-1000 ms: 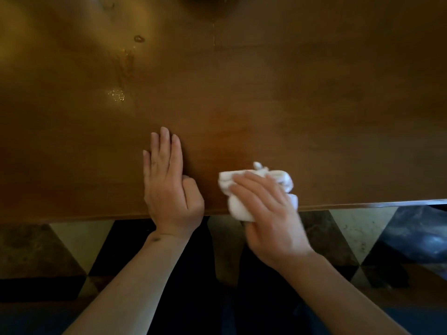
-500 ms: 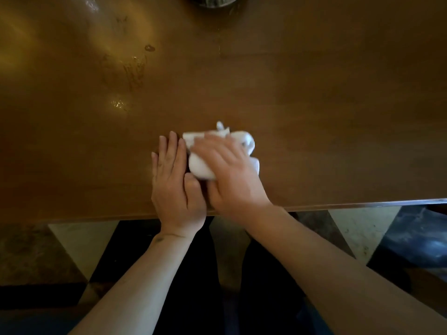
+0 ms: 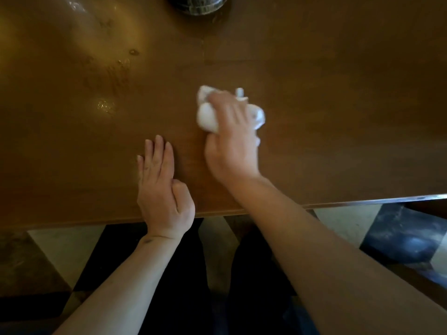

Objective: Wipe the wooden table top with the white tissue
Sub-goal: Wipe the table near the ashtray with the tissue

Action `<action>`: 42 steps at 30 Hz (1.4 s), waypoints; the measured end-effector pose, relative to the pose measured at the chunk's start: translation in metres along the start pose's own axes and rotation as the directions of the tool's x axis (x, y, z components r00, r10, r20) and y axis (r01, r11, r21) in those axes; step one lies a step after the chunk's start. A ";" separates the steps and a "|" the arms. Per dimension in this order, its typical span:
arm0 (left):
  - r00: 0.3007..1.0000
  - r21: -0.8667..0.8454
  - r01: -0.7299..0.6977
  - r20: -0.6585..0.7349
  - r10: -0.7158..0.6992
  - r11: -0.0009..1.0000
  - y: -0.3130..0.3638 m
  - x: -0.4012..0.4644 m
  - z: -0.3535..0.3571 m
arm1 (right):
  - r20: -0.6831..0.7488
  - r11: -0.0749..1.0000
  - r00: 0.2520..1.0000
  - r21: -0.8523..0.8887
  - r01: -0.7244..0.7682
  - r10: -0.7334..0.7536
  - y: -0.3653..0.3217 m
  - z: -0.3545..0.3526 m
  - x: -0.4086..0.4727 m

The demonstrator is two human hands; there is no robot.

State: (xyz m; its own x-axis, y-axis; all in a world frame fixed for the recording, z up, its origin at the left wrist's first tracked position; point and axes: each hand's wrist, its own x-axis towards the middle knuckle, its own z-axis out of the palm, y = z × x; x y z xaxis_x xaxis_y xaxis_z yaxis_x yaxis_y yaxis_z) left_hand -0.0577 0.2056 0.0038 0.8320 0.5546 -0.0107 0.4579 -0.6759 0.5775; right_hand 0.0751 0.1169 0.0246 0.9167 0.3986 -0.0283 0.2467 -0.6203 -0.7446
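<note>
The right hand (image 3: 229, 139) lies over a bunched white tissue (image 3: 205, 114) just right of the frame's centre, pressing it onto the wooden table (image 3: 338, 93). The hand is motion-blurred, so whether its fingers curl round the wad or only press down on it cannot be told. The left hand (image 3: 160, 187) lies flat on the table at lower centre, fingers straight and together, holding nothing, its heel at the near edge.

The likeliest failure, as I judge it, is missed dirt. Shiny droplets and a smeared patch (image 3: 113, 76) sit in the upper left of the frame, well apart from the tissue, and a stroke kept to the centre would leave them. A small, crumpled tissue may also spread wet marks rather than lift them, or tear if pushed hard across a sticky spot.

A dark round object (image 3: 198, 4), cut off by the top edge of the frame, stands above the tissue. A long push away from the body could bump it. What it is cannot be made out.

The near table edge (image 3: 338, 203) runs across the lower part of the frame, with tiled floor (image 3: 60, 250) below it. A pull toward the body could drag the tissue over that edge. The bracing left hand blocks strokes toward lower centre. The broad right side of the table shows nothing standing on it and offers the most room for a sweep.
</note>
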 end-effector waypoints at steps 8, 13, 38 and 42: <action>0.998 -0.054 0.008 0.068 -0.005 0.999 0.002 -0.001 -0.008 | 0.261 0.988 0.953 0.062 0.141 -0.152 0.022 -0.027 -0.110; 0.985 -0.037 0.049 0.167 -0.042 0.998 0.011 0.001 -0.010 | 0.043 1.000 0.999 -0.022 -0.021 0.022 0.082 -0.088 -0.115; 0.913 0.149 -0.390 0.193 0.360 0.909 0.130 0.062 0.099 | -0.417 0.862 0.772 0.057 -0.504 0.480 0.161 -0.182 -0.015; 0.902 0.181 -0.416 0.204 0.379 0.891 0.130 0.060 0.100 | -0.512 0.836 0.692 0.104 -0.539 0.509 0.159 -0.181 0.048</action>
State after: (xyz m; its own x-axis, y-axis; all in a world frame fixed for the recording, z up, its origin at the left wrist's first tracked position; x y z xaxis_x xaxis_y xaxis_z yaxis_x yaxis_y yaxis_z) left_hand 0.0830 0.1026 -0.0036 0.9885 0.1450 0.0430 0.1189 -0.9209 0.3712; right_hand 0.2157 -0.0850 0.0252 0.9206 -0.3863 -0.0569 -0.3200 -0.6631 -0.6767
